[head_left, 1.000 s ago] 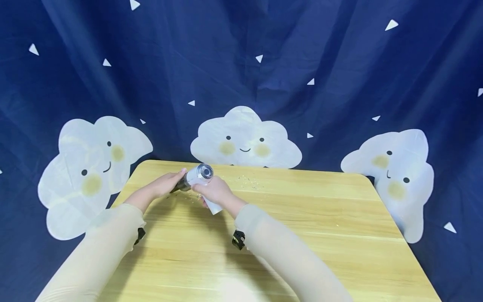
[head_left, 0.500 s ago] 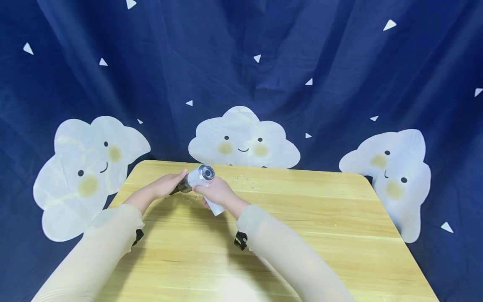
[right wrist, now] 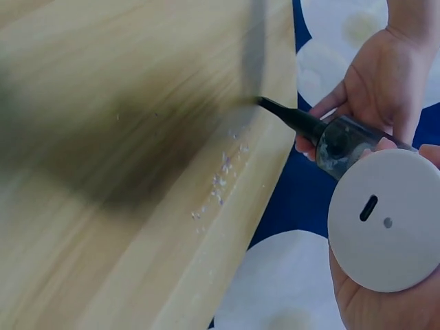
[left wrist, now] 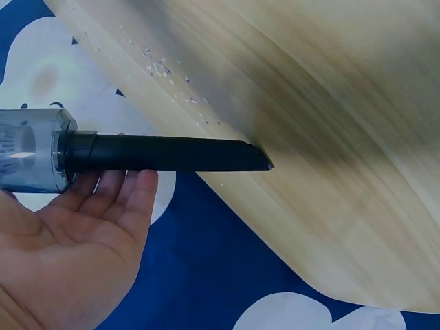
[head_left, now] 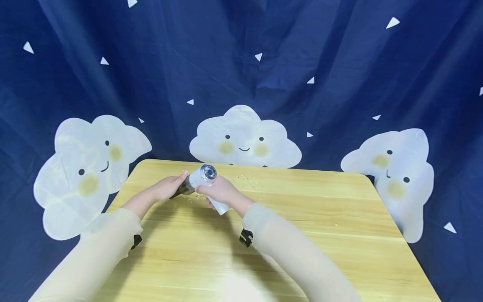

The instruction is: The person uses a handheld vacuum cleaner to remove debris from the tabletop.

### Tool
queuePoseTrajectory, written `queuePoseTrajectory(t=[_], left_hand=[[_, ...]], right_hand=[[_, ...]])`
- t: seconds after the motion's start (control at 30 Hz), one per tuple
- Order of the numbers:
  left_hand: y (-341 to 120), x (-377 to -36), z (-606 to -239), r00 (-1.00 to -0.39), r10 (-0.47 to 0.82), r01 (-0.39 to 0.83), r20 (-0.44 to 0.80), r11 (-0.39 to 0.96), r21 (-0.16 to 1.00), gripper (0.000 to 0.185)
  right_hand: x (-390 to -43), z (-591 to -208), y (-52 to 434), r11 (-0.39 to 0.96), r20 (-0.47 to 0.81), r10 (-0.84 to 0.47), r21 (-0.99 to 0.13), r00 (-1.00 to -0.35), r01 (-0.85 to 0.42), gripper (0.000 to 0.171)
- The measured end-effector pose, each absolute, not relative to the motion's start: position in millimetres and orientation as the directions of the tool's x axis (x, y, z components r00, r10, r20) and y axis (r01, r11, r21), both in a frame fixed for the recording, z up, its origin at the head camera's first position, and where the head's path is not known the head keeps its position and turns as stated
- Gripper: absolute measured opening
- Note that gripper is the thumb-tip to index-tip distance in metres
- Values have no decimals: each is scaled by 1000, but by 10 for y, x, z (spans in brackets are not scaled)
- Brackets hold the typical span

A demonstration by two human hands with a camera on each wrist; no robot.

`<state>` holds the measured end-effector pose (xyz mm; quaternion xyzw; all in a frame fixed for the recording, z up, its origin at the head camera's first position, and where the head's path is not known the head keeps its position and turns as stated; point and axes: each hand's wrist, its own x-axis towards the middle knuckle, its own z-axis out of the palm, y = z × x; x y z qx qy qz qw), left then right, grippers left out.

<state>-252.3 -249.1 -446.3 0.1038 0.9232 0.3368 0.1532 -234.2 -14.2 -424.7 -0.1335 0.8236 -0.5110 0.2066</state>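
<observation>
A small hand-held vacuum [head_left: 201,176], white with a clear dust cup [left wrist: 31,158] and a black nozzle [left wrist: 165,152], hovers over the far left part of the wooden table [head_left: 302,226]. My right hand [head_left: 220,191] grips its white handle, whose round base [right wrist: 385,220] faces the right wrist camera. My left hand [left wrist: 75,234] lies palm up with straight fingers under the dust cup and the nozzle's root, touching them. The nozzle tip [right wrist: 265,103] points at the table's surface. Small pale crumbs [head_left: 247,181] lie scattered near the far edge.
A dark blue curtain with white cloud faces [head_left: 245,140] hangs right behind and around the table. More crumbs [right wrist: 220,182] lie along the table's edge close to the nozzle. The near and right parts of the tabletop show bare wood.
Both hands and the vacuum have drifted slightly to the right; the hold on the vacuum is the same.
</observation>
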Motion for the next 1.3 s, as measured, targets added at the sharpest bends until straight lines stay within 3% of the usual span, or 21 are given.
queuePoseTrajectory(t=[0.33,1.3], left_hand=[[-2380,-2564,-4439,-931,317,111,-179,715,690,77],[-2230,-2769,-4589,-953,265,63,-149,650,757,81]], right_hand=[[-2433,-4132,-29,535,-191,-443,-840,-876,-87,29],[-2568,-3975,65,611,-155,-451,-771,-879,-177,32]])
